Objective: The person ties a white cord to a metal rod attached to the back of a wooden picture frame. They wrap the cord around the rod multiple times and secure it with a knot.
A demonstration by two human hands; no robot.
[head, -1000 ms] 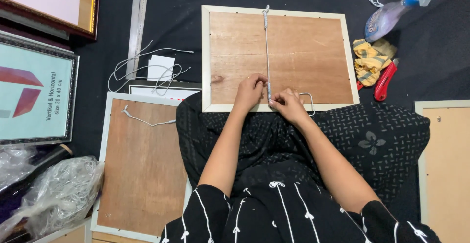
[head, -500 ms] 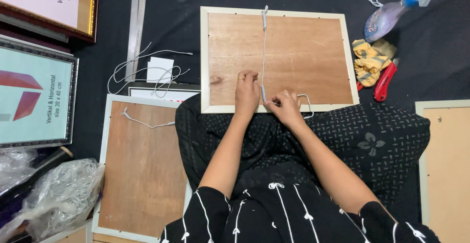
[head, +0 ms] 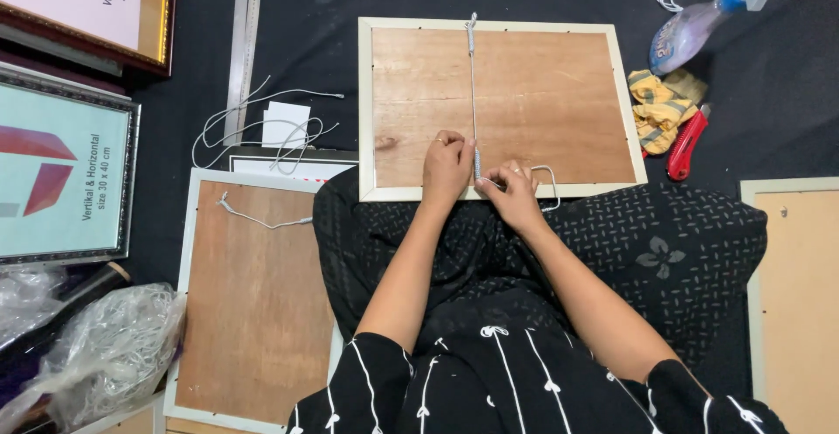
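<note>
Where the hands (head: 479,170) meet, the cord's (head: 473,84) end is hidden.

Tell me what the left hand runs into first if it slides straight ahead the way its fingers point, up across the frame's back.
The left hand points away from the person over the wooden backing board. Only bare board lies ahead, with the white cord running just to its right, so it would likely first meet the frame's far white edge.

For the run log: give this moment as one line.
left hand: pinching cord | right hand: holding cord end | frame back: face-down, flat
</note>
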